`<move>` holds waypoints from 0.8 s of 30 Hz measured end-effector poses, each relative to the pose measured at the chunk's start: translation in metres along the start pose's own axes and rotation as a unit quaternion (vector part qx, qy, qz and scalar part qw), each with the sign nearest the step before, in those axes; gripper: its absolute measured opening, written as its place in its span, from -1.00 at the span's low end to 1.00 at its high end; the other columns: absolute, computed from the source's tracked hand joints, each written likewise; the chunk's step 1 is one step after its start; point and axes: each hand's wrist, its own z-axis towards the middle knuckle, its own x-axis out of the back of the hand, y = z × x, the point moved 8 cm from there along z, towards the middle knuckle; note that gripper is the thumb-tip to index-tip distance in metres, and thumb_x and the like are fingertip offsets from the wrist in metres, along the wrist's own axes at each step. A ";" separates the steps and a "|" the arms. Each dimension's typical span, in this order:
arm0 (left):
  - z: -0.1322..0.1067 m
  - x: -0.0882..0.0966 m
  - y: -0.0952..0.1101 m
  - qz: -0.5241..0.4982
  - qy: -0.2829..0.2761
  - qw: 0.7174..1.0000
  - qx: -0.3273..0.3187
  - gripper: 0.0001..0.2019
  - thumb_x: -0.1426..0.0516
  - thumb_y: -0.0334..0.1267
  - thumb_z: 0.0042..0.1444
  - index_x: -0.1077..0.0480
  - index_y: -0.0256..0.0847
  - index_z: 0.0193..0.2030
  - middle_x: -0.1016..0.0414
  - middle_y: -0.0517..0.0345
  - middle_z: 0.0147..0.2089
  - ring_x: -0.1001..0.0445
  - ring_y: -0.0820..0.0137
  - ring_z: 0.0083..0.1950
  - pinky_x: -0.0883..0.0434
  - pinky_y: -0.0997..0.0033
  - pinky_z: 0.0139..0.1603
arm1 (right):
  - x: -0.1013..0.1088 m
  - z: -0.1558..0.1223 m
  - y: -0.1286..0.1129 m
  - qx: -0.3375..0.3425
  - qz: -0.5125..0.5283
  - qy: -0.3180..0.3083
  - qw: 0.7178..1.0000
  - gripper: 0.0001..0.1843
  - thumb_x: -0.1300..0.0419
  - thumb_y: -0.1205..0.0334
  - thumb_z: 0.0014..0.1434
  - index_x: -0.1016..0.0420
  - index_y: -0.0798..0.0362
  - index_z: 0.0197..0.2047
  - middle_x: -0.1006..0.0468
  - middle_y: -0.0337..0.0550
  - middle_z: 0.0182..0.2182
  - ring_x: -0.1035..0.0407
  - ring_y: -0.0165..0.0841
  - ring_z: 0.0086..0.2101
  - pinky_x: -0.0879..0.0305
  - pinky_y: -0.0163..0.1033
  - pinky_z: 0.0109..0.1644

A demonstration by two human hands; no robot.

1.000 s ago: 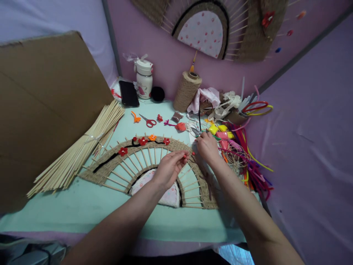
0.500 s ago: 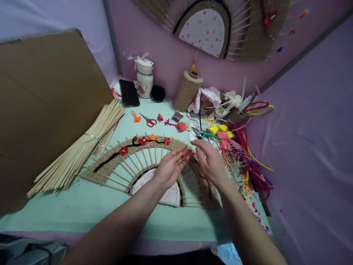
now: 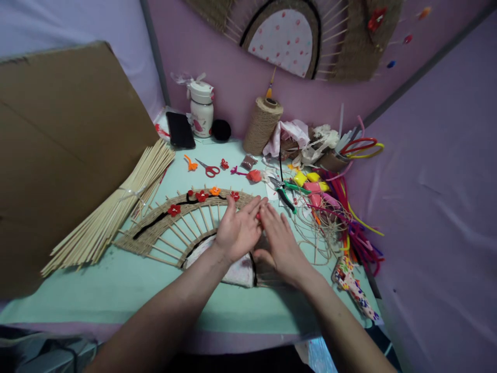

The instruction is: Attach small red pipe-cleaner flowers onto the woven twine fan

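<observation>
A small red lump of soft modelling clay (image 3: 259, 215) is pressed between my two hands, mostly hidden. My left hand (image 3: 239, 230) lies palm up with its fingers stretched out beneath the lump. Flat over those fingertips, my right hand (image 3: 280, 243) has its palm turned down and its fingers straight. Under both hands lies a fan-shaped panel (image 3: 159, 228) of thin sticks woven with jute. It bears a black branch line, red flowers (image 3: 202, 196) and an orange flower (image 3: 215, 191). My right hand and forearm hide much of its right side.
A bundle of sticks (image 3: 112, 210) leans by a cardboard sheet (image 3: 70, 155) on the left. Red-handled scissors (image 3: 209, 168), green-handled pliers (image 3: 285, 197), a jute spool (image 3: 262, 127) and a white bottle (image 3: 202, 111) stand or lie behind. Clay packets (image 3: 313, 186) and pipe cleaners (image 3: 353, 228) crowd the right.
My right hand has moved left and flattened over my left fingers, onto the red lump. My left palm has turned further upward, and the pliers now show fully.
</observation>
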 end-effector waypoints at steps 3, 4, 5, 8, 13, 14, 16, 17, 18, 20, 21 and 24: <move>-0.001 -0.006 -0.015 0.008 -0.041 0.998 0.050 -0.20 0.18 0.35 0.17 -0.31 -0.27 0.24 -0.35 -0.18 0.28 -0.23 0.21 0.37 -0.20 0.23 0.33 | 0.007 0.007 -0.001 -0.017 0.006 0.027 0.999 0.07 0.06 -0.34 0.22 0.48 0.15 0.47 0.17 0.15 0.43 0.33 -0.05 0.40 0.20 0.25 0.40; -0.001 -0.005 -0.017 0.009 -0.039 0.998 0.053 -0.20 0.18 0.35 0.17 -0.30 -0.28 0.25 -0.36 -0.19 0.28 -0.23 0.20 0.37 -0.19 0.21 0.34 | 0.007 0.008 -0.010 0.008 0.019 0.027 0.999 0.10 0.04 -0.37 0.19 0.48 0.16 0.47 0.17 0.16 0.43 0.32 -0.04 0.40 0.19 0.23 0.40; 0.000 -0.002 -0.016 0.008 -0.029 0.999 0.046 -0.19 0.18 0.35 0.16 -0.30 -0.29 0.25 -0.36 -0.21 0.27 -0.23 0.19 0.37 -0.18 0.20 0.34 | 0.007 0.008 -0.023 0.044 0.038 0.021 0.998 0.14 0.02 -0.39 0.16 0.47 0.17 0.47 0.16 0.17 0.42 0.28 -0.05 0.40 0.15 0.18 0.40; 0.004 0.008 -0.001 -0.010 0.001 1.000 -0.009 -0.21 0.16 0.34 0.17 -0.34 -0.31 0.21 -0.37 -0.21 0.27 -0.26 0.20 0.35 -0.19 0.23 0.34 | 0.010 0.000 -0.053 0.130 0.100 -0.002 0.987 0.17 0.03 -0.43 0.11 0.47 0.15 0.47 0.10 0.19 0.41 0.15 -0.08 0.38 0.00 0.08 0.38; 0.005 0.008 0.004 -0.035 0.002 0.999 -0.023 -0.31 0.17 0.23 0.26 -0.43 -0.35 0.08 -0.45 -0.20 0.19 -0.35 0.22 0.28 -0.27 0.28 0.29 | 0.029 -0.004 -0.027 0.050 0.165 0.047 0.984 -0.04 0.32 -0.38 0.23 0.45 0.06 0.47 0.15 0.06 0.43 0.19 -0.15 0.39 0.03 0.06 0.40; 0.004 0.007 0.002 -0.037 0.008 0.999 -0.018 -0.32 0.18 0.20 0.27 -0.44 -0.36 0.06 -0.47 -0.20 0.17 -0.36 0.22 0.27 -0.27 0.29 0.28 | 0.030 -0.002 -0.021 0.038 0.154 0.054 0.986 -0.05 0.34 -0.37 0.23 0.44 0.06 0.47 0.18 0.06 0.44 0.22 -0.14 0.39 0.08 0.09 0.40; 0.002 0.007 -0.003 -0.041 0.020 0.999 -0.011 -0.34 0.18 0.18 0.29 -0.44 -0.35 0.06 -0.48 -0.20 0.15 -0.37 0.23 0.26 -0.28 0.26 0.28 | 0.026 0.002 -0.016 0.029 0.104 0.054 0.993 -0.01 0.31 -0.40 0.21 0.43 0.07 0.47 0.19 0.08 0.44 0.29 -0.09 0.40 0.18 0.17 0.41; 0.002 0.007 -0.005 -0.042 0.021 0.999 -0.008 -0.35 0.18 0.19 0.28 -0.43 -0.34 0.06 -0.47 -0.20 0.16 -0.37 0.22 0.27 -0.28 0.24 0.28 | 0.022 0.005 -0.017 0.028 0.073 0.044 0.996 0.02 0.27 -0.41 0.19 0.41 0.10 0.47 0.16 0.10 0.43 0.31 -0.07 0.40 0.23 0.21 0.41; 0.002 0.007 -0.007 -0.041 0.021 0.999 -0.004 -0.34 0.16 0.21 0.26 -0.43 -0.33 0.08 -0.46 -0.19 0.18 -0.35 0.20 0.28 -0.28 0.22 0.28 | 0.017 0.006 -0.021 0.027 0.045 0.032 0.998 0.04 0.24 -0.42 0.18 0.38 0.12 0.47 0.13 0.12 0.42 0.32 -0.05 0.40 0.26 0.23 0.41; 0.001 0.009 -0.008 -0.037 0.018 0.999 0.006 -0.30 0.14 0.27 0.22 -0.40 -0.29 0.13 -0.40 -0.18 0.24 -0.31 0.18 0.32 -0.26 0.18 0.30 | 0.006 0.006 -0.033 0.034 0.010 0.004 0.999 0.09 0.16 -0.44 0.16 0.33 0.18 0.47 0.07 0.15 0.41 0.32 -0.05 0.40 0.29 0.21 0.42; 0.001 0.010 -0.007 -0.034 0.015 0.999 0.010 -0.28 0.13 0.30 0.19 -0.38 -0.28 0.16 -0.37 -0.18 0.27 -0.28 0.17 0.34 -0.24 0.17 0.31 | 0.002 0.005 -0.041 0.044 0.003 -0.010 0.999 0.12 0.13 -0.45 0.15 0.30 0.21 0.47 0.06 0.16 0.40 0.31 -0.06 0.40 0.29 0.18 0.43; 0.001 0.011 0.003 -0.036 0.007 0.999 -0.001 -0.21 0.17 0.35 0.17 -0.30 -0.25 0.24 -0.31 -0.16 0.32 -0.21 0.16 0.38 -0.17 0.12 0.35 | -0.004 -0.004 -0.059 0.090 -0.003 -0.042 0.995 0.21 0.12 -0.52 0.06 0.23 0.26 0.46 0.07 0.16 0.40 0.31 -0.11 0.40 0.25 0.08 0.44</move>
